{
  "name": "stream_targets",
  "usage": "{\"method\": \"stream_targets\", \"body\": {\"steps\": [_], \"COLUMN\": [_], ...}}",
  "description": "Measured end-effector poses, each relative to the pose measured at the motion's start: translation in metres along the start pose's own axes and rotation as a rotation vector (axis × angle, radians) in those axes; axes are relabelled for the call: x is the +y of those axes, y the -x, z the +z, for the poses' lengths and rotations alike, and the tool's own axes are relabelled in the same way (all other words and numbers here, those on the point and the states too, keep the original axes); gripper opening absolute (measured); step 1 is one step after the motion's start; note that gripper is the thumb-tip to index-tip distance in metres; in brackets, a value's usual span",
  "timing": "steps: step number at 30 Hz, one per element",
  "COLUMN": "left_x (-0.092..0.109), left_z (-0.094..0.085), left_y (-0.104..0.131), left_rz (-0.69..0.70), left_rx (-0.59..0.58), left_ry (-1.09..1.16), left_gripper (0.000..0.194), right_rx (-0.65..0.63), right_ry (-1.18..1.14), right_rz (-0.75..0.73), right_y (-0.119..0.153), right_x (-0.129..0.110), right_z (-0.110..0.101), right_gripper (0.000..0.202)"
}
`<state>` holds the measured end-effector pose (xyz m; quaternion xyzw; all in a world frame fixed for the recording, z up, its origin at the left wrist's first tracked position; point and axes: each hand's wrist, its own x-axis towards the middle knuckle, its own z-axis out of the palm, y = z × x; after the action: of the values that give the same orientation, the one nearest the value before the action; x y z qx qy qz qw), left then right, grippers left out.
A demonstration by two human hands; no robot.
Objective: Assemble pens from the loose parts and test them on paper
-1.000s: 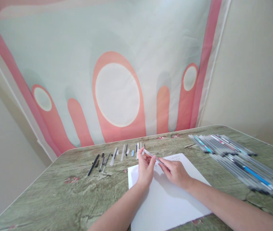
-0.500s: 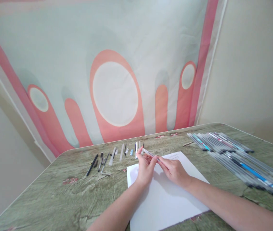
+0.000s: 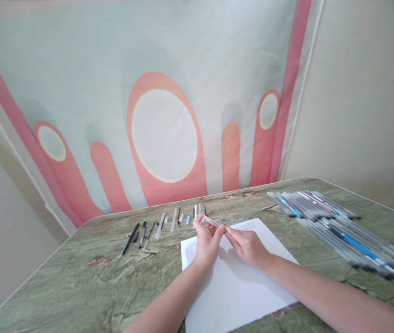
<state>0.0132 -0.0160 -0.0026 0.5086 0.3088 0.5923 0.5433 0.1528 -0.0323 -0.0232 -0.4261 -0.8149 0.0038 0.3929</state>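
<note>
Both of my hands meet over a white sheet of paper point(image 3: 238, 291) on the table. Between them is a slim, pale, translucent pen point(image 3: 212, 221), slanting from upper left down to the right. My left hand point(image 3: 208, 243) is closed around its upper part, with the thumb along it. The fingers of my right hand point(image 3: 248, 246) pinch its lower right end, whose tip they hide. Faint handwriting point(image 3: 248, 225) shows near the top edge of the paper, just beyond my right hand.
Disassembled pen parts lie in a row behind and left of the paper, among them a black pen point(image 3: 130, 239), clear tubes point(image 3: 160, 225) and a small blue piece point(image 3: 188, 220). Two rows of capped grey pens point(image 3: 339, 243) lie at the right. A patterned cloth point(image 3: 252, 55) hangs behind the table.
The whole view has shifted slightly, so everything sits a little further left. My hands keep the same grip on the pen, with barely any movement.
</note>
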Motion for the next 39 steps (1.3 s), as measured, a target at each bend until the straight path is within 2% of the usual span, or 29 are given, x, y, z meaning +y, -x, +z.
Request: {"method": "stream_targets", "body": {"steps": [5, 14, 20, 28, 34, 39], "left_x": [-0.004, -0.008, -0.003, -0.008, -0.009, -0.011], "left_z": [-0.003, -0.008, -0.009, -0.007, -0.006, -0.009], "left_y": [-0.003, -0.012, -0.012, -0.012, -0.011, -0.01], "left_rz": [0.001, 0.078, 0.101, 0.092, 0.089, 0.065], "left_rx": [-0.016, 0.113, 0.097, 0.05, -0.006, -0.019], "left_ry": [-0.039, -0.116, -0.209, -0.2, -0.27, -0.365], "left_gripper": [0.06, 0.064, 0.066, 0.059, 0.048, 0.038], "right_rx": [-0.007, -0.109, -0.115, -0.142, -0.171, -0.206], "right_ry": [-0.024, 0.092, 0.138, 0.241, 0.331, 0.521], "right_rz": [0.04, 0.15, 0.255, 0.229, 0.38, 0.625], "right_y": [-0.005, -0.014, -0.017, -0.023, -0.027, -0.028], "right_x": [-0.004, -0.008, 0.002, 0.009, 0.03, 0.07], "right_z": [-0.002, -0.016, -0.02, -0.029, -0.043, -0.066], "right_gripper": [0.031, 0.023, 0.013, 0.012, 0.012, 0.02]}}
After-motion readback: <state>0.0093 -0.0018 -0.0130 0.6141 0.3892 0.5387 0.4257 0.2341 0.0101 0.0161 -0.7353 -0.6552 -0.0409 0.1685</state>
